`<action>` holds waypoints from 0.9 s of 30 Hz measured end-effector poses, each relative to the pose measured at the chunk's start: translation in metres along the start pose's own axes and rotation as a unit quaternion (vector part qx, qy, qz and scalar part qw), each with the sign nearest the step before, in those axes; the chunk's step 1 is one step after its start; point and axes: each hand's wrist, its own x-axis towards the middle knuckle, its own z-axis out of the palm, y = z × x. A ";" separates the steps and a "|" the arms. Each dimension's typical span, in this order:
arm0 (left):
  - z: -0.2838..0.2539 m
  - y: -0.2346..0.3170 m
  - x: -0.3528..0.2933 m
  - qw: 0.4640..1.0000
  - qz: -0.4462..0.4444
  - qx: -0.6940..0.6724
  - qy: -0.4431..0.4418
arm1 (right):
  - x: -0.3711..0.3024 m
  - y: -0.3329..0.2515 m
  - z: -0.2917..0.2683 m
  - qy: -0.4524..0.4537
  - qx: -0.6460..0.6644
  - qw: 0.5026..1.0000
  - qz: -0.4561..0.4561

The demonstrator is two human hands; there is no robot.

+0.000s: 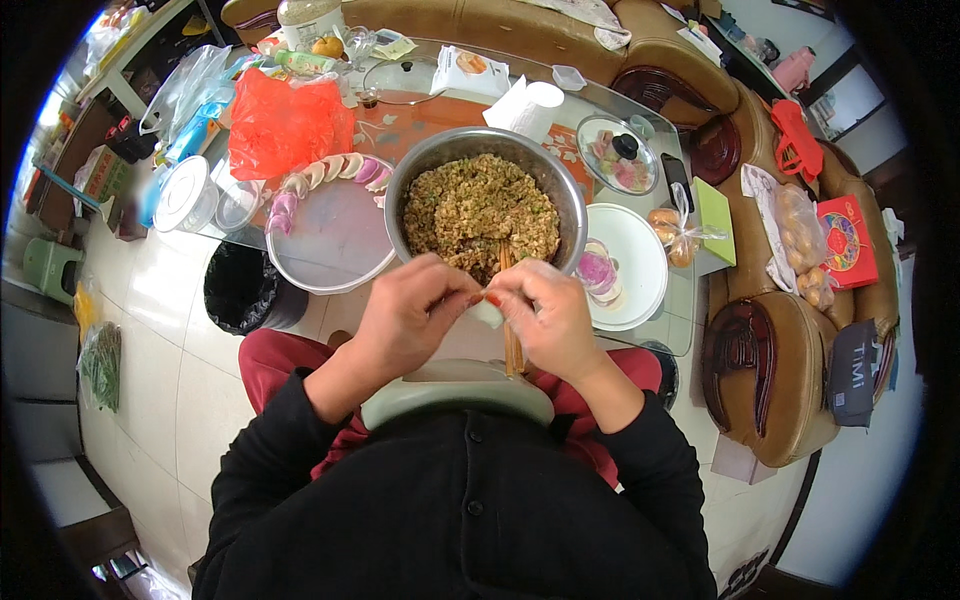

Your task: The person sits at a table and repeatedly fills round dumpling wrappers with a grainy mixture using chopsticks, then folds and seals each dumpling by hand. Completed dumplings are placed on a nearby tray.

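A pale dumpling point(487, 314) is pinched between the fingertips of my left hand point(402, 308) and my right hand point(552, 318), just in front of a steel bowl point(397, 175). Its shape is mostly hidden by my fingers. Chopped brown-green filling point(480, 205) heaps up in the bowl. Wooden chopsticks point(512, 350) lean from the filling toward me, passing under my right hand. Left of the bowl, a round tray point(330, 250) carries purple and white dumplings point(284, 208) along its edge. At the right, flat purple and white wrappers point(600, 272) lie on a white plate point(640, 262).
A pale green basin point(455, 396) rests on my lap. The glass table also holds a red plastic bag point(285, 122), a glass lid point(617, 155), a paper roll point(540, 105) and a green box point(712, 228). A lined black bin point(250, 290) stands on the floor at left.
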 end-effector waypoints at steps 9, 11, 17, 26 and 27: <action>0.036 -0.010 -0.004 0.819 -0.262 -0.510 0.017 | 0.005 0.016 0.003 0.070 0.165 0.976 0.123; 0.036 -0.010 -0.004 0.835 -0.259 -0.485 0.009 | 0.007 0.016 0.002 0.059 0.114 0.987 0.092; 0.037 -0.011 -0.008 0.849 -0.254 -0.462 -0.017 | 0.009 0.014 0.008 0.044 -0.024 0.998 0.022; 0.022 -0.005 -0.002 0.870 -0.280 -0.401 -0.062 | 0.022 0.006 0.000 -0.018 0.039 0.997 0.058; 0.021 -0.006 -0.002 0.870 -0.282 -0.399 -0.064 | 0.023 0.007 0.001 -0.006 0.076 0.994 0.073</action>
